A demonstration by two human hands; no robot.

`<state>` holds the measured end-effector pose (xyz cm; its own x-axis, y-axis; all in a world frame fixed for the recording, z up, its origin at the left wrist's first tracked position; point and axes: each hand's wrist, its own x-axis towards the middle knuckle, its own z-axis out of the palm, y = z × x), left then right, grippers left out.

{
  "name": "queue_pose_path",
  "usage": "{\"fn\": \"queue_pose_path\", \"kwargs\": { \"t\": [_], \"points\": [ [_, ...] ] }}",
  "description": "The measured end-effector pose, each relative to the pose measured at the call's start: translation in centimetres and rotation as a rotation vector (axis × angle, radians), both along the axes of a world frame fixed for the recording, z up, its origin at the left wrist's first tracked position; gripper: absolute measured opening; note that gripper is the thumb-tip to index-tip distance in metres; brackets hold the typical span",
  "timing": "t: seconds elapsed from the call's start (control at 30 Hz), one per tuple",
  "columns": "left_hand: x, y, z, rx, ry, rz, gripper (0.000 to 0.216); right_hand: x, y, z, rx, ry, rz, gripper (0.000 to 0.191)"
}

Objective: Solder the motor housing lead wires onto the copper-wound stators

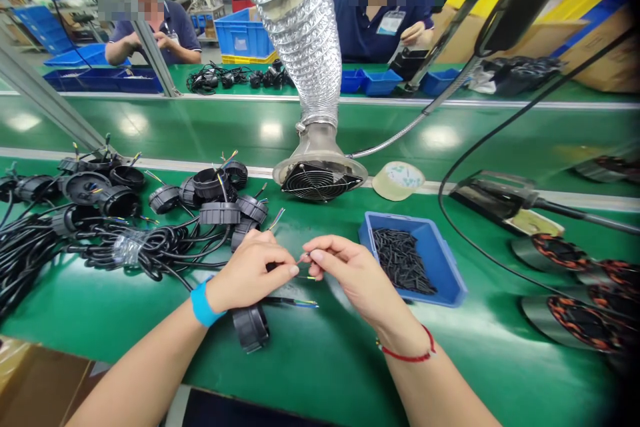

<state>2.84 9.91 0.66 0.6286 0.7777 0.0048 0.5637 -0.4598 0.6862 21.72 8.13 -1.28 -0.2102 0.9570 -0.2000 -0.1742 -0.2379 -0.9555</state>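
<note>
My left hand (255, 268), with a blue band at the wrist, is closed in a pinch at the middle of the bench. Fingertip to fingertip with it, my right hand (345, 268) pinches thin wires (303, 259) that run between the two hands. A yellow-green wire end shows under the right fingers; the fingers partly hide the rest. Below my left hand lies a black ribbed cap (251, 328). Beside that cap, a black cable end (295, 303) with bare-tipped coloured wires rests on the green bench (320, 360).
Black caps with cables (220, 212) and coiled cables (150, 243) crowd the left. A blue bin (450, 273) of short black tubes stands right, near motor stators (565, 320), a soldering iron stand (500, 197) and a tape roll (399, 180). A fume duct (300, 33) hangs ahead. Two people sit opposite.
</note>
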Motion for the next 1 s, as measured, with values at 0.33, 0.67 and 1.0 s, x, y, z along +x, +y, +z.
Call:
{"fn": "queue_pose_path", "kwargs": {
  "t": [0.33, 0.67, 1.0],
  "points": [
    [0.1, 0.0, -0.1, 0.018, 0.019, -0.012, 0.026, 0.1, -0.2, 0.1, 0.053, -0.072, 0.059, 0.022],
    [-0.9, 0.2, 0.5, 0.001, 0.009, -0.028, 0.015, 0.6, 0.2, -0.4, 0.055, -0.172, 0.065, 0.029],
    [-1.1, 0.2, 0.4, 0.018, 0.034, 0.003, 0.008, -0.3, -0.2, -0.1, 0.053, -0.087, 0.188, 0.029]
  ]
}}
